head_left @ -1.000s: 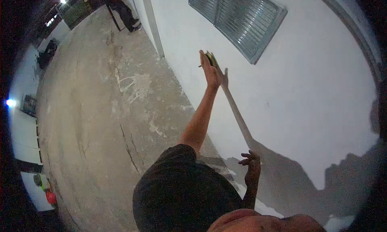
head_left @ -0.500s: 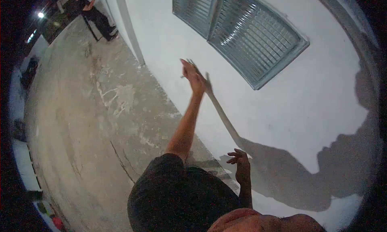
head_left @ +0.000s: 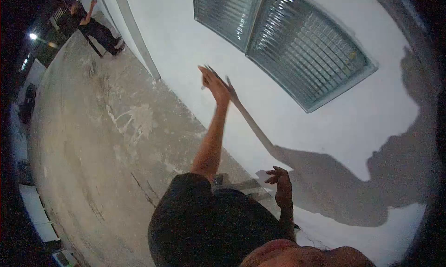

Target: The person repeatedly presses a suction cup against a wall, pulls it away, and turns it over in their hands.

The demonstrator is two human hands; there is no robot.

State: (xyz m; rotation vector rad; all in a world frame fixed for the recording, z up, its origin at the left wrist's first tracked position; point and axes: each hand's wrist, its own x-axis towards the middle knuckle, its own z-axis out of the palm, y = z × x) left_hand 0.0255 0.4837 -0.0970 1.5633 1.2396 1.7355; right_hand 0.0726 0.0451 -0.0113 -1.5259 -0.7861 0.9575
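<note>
My left hand point(head_left: 215, 85) is stretched out ahead on a bare forearm, its fingers extended and holding nothing. Beside it is the white wall point(head_left: 186, 44), where the hand's shadow falls; whether skin and wall touch is unclear. Lower and to the right, my right hand point(head_left: 280, 185) is raised close to the body, fingers apart and slightly bent, with nothing in it. A dark garment point(head_left: 209, 220) covers my body between the two arms.
A ribbed glass window point(head_left: 302, 48) in a metal frame is set in the wall. Stained concrete floor point(head_left: 83, 141) stretches along the left. Far off at the upper left, a person in dark clothes point(head_left: 100, 35) sits near the wall. A bright lamp point(head_left: 33, 36) shines beyond.
The view has shifted a little, so the window looks larger and the seated person lies further left. My left hand appears slightly further left; both hands keep much the same pose.
</note>
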